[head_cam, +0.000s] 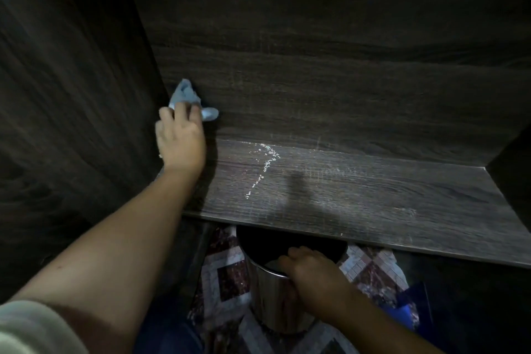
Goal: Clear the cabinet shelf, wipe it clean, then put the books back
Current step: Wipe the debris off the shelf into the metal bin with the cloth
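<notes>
Your left hand (179, 138) holds a blue cloth (185, 95) against the back panel (316, 80), just above the left rear corner of the shelf (373, 198), with the fingers bunching it. The fingers of your right hand (313, 273) grip the rim of a metal bin (273, 304) just below the shelf's front edge. Pale crumbs (265, 164) trail across the shelf, left of its middle. No books are in view. Recommended: lower the cloth flat onto the shelf, draw the crumbs forward in one stroke, and keep the bin close under the front edge.
</notes>
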Motion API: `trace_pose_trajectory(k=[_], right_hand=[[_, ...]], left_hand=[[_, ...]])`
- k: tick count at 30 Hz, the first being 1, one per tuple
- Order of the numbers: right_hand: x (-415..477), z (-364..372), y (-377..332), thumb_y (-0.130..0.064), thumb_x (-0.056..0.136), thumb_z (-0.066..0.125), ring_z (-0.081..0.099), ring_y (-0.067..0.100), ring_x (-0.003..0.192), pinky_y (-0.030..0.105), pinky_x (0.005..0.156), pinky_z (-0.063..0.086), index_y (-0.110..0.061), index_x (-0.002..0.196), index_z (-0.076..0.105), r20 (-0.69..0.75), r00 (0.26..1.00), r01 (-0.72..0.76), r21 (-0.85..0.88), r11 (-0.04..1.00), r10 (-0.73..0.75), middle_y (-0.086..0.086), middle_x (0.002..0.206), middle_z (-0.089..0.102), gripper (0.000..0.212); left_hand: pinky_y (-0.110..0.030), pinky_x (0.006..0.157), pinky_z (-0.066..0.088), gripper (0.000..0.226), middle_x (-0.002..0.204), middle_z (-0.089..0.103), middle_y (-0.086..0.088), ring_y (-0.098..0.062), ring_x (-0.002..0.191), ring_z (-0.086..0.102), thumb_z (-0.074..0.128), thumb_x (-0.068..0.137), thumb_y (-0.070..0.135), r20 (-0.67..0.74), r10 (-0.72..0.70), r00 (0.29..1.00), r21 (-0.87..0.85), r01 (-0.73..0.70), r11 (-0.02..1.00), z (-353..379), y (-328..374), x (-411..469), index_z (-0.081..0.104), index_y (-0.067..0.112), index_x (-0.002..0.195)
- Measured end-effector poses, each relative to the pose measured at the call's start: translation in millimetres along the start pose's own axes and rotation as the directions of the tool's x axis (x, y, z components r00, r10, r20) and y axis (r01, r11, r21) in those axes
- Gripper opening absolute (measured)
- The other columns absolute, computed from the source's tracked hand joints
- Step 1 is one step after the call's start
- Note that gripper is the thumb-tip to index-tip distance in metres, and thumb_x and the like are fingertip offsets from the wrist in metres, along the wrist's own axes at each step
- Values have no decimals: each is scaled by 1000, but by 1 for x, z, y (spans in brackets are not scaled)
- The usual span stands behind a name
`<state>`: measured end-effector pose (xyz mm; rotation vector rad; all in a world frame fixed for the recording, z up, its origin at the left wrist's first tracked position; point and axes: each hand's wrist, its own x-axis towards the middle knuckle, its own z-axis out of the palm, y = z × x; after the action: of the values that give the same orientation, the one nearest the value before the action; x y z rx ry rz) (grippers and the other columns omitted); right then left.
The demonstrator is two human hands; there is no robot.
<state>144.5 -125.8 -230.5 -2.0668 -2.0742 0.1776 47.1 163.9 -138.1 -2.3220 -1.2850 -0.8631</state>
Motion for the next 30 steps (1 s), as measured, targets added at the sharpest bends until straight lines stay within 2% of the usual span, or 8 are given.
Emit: trace_pose_trajectory(k=[5,10,12,14,18,21,24,30], right_hand=[[-2,-3,-2,-26,42,59,57,9,54,17,44,41,-28,63,59,-11,1000,-4,-41,999,4,-11,61,53,21],[-7,0,2,-33,47,66,58,6,59,16,48,44,-33,77,67,81,997,5,-75,997,1,-13,66,55,30],[-8,0,2,-32,52,63,58,6,60,16,49,44,-34,79,67,116,993,-16,-66,998,24,-14,67,55,28],[-9,-3,0,-27,64,50,61,10,65,18,53,46,-30,81,68,102,993,-58,-41,997,62,-9,72,59,25],[-7,-9,-2,-11,90,45,51,29,114,36,92,41,-13,124,56,249,963,-99,-34,994,104,11,120,56,36],[-7,-13,-4,-8,86,48,52,32,111,38,90,42,-10,117,57,253,959,-127,-26,992,130,13,116,56,32],[-10,-9,-1,-10,69,55,64,29,84,33,68,51,-14,93,65,169,981,-96,-6,995,96,8,89,63,26],[-14,-7,2,-23,79,44,58,26,101,35,83,48,-23,120,62,182,975,-123,-41,992,128,4,105,61,45]], left_hand=[[-44,82,40,36,122,46,-21,-38,108,44,38,97,13,302,-69,951,231,-3,973,18,-14,-10,51,2,129],[-45,95,41,40,133,38,-19,-35,120,39,50,95,12,490,-332,806,37,361,932,27,4,-4,48,12,135],[-45,95,44,41,132,39,-16,-34,119,41,55,92,13,527,-357,771,-1,420,907,28,4,1,51,19,133],[-46,94,45,40,131,40,-12,-33,117,44,54,90,14,521,-330,787,-71,425,902,32,2,-1,54,25,129],[-45,97,46,44,130,44,-2,-30,115,48,49,83,19,497,-194,846,-180,318,931,30,14,-12,59,36,122],[-38,97,43,41,129,51,-10,-35,113,53,47,85,22,469,-104,877,-243,242,939,24,33,-15,62,27,123],[-37,95,42,41,130,53,-17,-36,113,53,54,88,19,461,-72,885,-267,216,939,16,54,-20,57,19,129],[-38,91,43,45,124,55,-17,-35,110,55,52,89,18,448,21,894,-336,147,930,16,80,-24,53,14,134]])
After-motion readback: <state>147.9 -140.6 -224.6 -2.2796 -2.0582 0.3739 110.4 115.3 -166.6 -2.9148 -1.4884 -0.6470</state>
